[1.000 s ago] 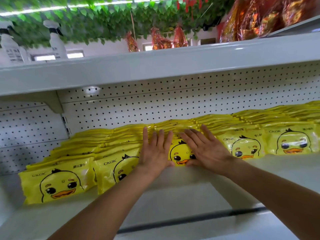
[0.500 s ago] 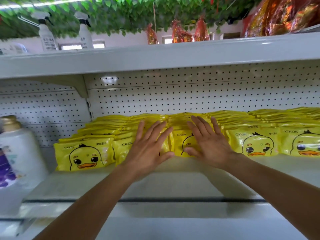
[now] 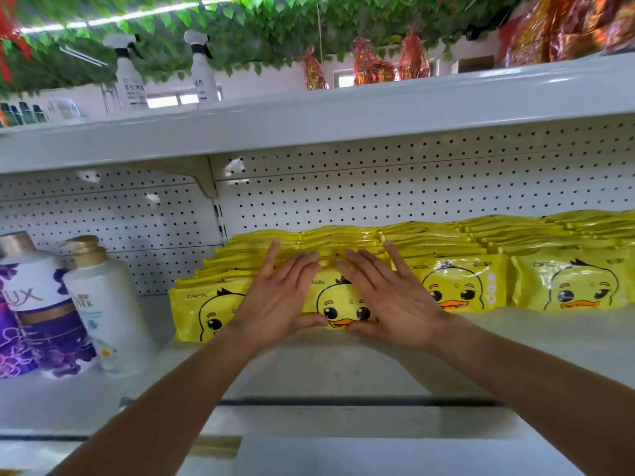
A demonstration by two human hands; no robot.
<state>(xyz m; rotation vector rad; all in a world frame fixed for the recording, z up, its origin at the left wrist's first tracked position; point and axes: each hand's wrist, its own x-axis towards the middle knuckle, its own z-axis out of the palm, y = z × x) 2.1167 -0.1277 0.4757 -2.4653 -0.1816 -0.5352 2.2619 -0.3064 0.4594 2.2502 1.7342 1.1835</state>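
Observation:
Several rows of yellow packets printed with a duck face stand on a white shelf point(image 3: 343, 369). My left hand point(image 3: 278, 300) and my right hand point(image 3: 391, 300) lie flat with straight fingers on either side of one front packet point(image 3: 338, 304), the second row from the left. Both thumbs touch its lower edge. To the left stands another duck packet point(image 3: 202, 314), partly hidden by my left hand. Further duck packets point(image 3: 460, 286) point(image 3: 577, 283) follow to the right.
Two white bottles with gold caps point(image 3: 103, 304) point(image 3: 31, 304) stand at the left of the shelf. A perforated white back panel point(image 3: 378, 194) closes the rear. The upper shelf point(image 3: 309, 118) carries spray bottles point(image 3: 129, 73) and red-gold wrapped goods point(image 3: 412, 60).
The view has swung left, bringing the bottles into sight. Both hands stayed flat on the packets and closed in around the front duck packet, thumbs now at its lower edge.

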